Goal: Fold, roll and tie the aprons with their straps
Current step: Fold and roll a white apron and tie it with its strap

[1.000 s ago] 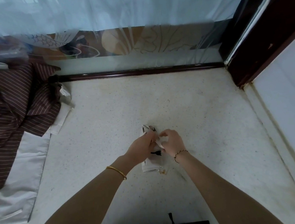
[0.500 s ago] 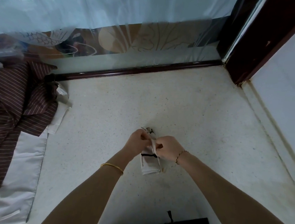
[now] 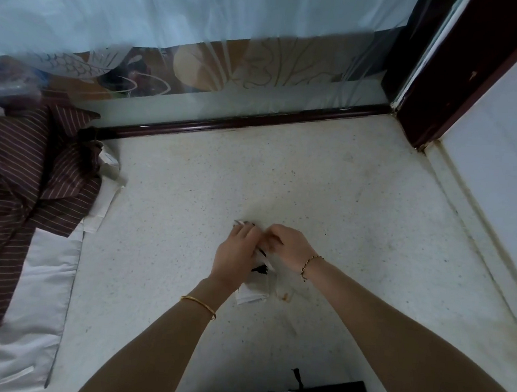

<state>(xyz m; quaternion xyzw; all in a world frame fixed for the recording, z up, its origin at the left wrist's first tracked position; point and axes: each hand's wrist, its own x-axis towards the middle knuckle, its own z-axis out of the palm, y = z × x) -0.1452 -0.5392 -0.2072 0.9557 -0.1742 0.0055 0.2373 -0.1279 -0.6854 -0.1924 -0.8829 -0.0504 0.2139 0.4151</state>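
Since a knot only holds if both ends are drawn tight, the left hand [image 3: 237,250] and right hand [image 3: 290,248] meet over the rolled apron [image 3: 254,291], which lies on the floor [image 3: 328,201] in the near middle. Each grip appears clamped on the strap [image 3: 265,259], mostly hidden by fingers. Working low on the roll probably stops it unwinding. A heap of striped cloth [image 3: 19,195] waits at the left.

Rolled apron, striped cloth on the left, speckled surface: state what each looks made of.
By look: rolled apron, thin woven fabric, matte off-white, creasing softly and holding folds. Then striped cloth, woven textile, matte brown with pale pinstripes, draped in wrinkles. Last, speckled surface, probably stone or terrazzo, white with dark flecks, dull sheen; possibly a composite.
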